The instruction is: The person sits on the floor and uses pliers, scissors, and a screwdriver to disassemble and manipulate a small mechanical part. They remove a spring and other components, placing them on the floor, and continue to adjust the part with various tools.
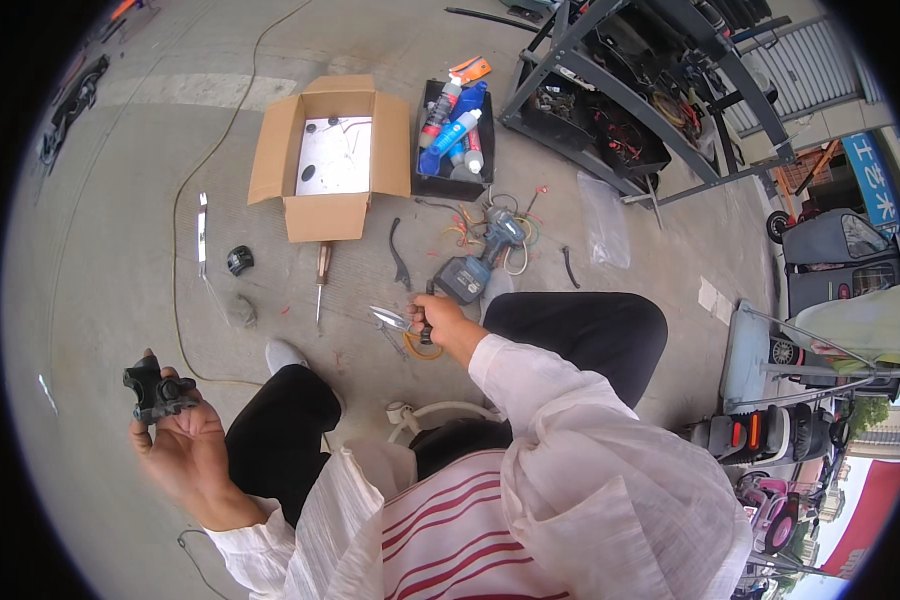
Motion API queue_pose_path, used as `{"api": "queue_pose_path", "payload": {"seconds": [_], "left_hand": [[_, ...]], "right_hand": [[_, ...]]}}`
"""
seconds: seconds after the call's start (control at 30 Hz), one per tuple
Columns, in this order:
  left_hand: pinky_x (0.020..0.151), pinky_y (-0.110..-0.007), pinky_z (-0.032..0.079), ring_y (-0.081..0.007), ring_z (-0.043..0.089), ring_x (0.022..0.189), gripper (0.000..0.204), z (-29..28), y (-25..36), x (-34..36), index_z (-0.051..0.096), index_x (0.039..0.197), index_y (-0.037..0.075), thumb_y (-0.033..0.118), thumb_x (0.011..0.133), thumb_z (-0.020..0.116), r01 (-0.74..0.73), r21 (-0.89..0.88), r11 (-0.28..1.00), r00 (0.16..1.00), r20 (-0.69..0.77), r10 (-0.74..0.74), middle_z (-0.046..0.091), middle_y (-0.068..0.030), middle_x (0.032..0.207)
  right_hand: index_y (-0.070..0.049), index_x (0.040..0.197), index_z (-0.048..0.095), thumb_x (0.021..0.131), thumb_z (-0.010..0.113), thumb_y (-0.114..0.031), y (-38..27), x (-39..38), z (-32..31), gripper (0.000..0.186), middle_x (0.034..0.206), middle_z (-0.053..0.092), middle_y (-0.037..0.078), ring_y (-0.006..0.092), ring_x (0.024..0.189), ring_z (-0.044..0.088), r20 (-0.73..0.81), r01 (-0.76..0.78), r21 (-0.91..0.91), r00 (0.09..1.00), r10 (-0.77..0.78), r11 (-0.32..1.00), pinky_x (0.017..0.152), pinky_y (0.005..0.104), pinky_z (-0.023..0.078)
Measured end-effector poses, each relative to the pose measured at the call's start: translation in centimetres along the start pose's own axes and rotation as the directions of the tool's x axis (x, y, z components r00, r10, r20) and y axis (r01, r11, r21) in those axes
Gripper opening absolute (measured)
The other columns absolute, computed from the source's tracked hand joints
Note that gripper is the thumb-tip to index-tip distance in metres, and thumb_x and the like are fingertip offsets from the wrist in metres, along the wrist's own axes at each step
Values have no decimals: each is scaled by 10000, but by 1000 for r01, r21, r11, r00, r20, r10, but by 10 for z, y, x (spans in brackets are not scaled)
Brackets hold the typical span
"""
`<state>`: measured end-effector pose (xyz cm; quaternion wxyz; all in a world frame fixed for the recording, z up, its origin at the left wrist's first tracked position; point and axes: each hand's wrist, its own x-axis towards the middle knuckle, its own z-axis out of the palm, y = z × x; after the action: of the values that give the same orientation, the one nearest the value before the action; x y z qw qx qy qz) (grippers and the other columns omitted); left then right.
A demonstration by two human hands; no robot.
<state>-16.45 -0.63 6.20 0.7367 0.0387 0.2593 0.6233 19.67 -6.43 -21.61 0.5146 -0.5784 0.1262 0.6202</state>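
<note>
My left hand (185, 440), palm up at the left, has its fingers curled round a black bracket-like part (152, 390). What kind of part it is I cannot make out. Near the middle, my right hand (448, 322) grips scissors (390, 318), their silvery blades pointing left over the floor. An orange loop (423, 348) shows just below that hand; whether it belongs to the scissors is unclear. Beyond the right hand a teal and black cordless power tool (498, 232) lies on its side among coloured wires. A screwdriver (321, 275) lies on the floor between both hands.
An open cardboard box (325, 217) stands ahead, beside a black bin (454, 187) of bottles. A small black part (240, 260) and a curved black strip (399, 255) lie nearer. A hose (177, 270) crosses the floor at left; a metal rack (570, 70) stands far right.
</note>
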Motion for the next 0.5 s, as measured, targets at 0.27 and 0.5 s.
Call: {"api": "queue_pose_path", "payload": {"seconds": [0.27, 0.5], "left_hand": [[533, -251, 355, -156, 459, 696, 541, -3, -25, 24, 493, 1308, -47, 271, 872, 536, 49, 76, 996, 990, -134, -38, 608, -193, 1168], [513, -248, 348, -153, 499, 680, 496, 15, -58, 40, 544, 1260, -24, 312, 899, 486, 54, 221, 974, 982, -189, -12, 626, -185, 1141]], "right_hand": [[-23, 857, 589, 889, 609, -90, -30, -10, -112, 77, 742, 608, 86, 138, 538, 468, -333, 76, 138, 943, -26, 987, 434, 316, 374], [-22, 992, 565, 917, 554, -78, -187, 0, -127, 94, 841, 647, 129, 171, 512, 456, -406, 358, 261, 883, -234, 897, 433, 363, 376]]}}
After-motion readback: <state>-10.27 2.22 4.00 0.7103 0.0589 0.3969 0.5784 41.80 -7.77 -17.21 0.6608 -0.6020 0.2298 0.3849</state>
